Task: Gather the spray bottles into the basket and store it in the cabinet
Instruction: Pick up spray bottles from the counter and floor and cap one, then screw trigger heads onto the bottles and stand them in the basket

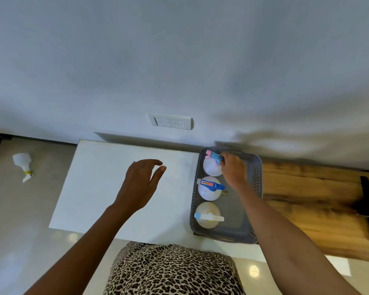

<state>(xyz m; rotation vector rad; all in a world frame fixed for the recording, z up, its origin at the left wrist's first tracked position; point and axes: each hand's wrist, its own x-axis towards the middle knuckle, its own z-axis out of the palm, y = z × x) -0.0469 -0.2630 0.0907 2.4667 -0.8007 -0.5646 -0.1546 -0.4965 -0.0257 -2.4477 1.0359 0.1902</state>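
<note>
Rightward, right hand [232, 170] grips bottle [211, 169] near basket's [257, 179] rim.

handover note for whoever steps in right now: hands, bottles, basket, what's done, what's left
Left hand: open, above the white table, holding nothing.
Right hand: grips the trigger head of the far bottle inside the grey basket.
Done: far bottle, middle bottle and near bottle stand upright in the basket.
Left: the floor bottle lies on its side at far left; fetch it, then store the basket. The cabinet is not in view.
</note>
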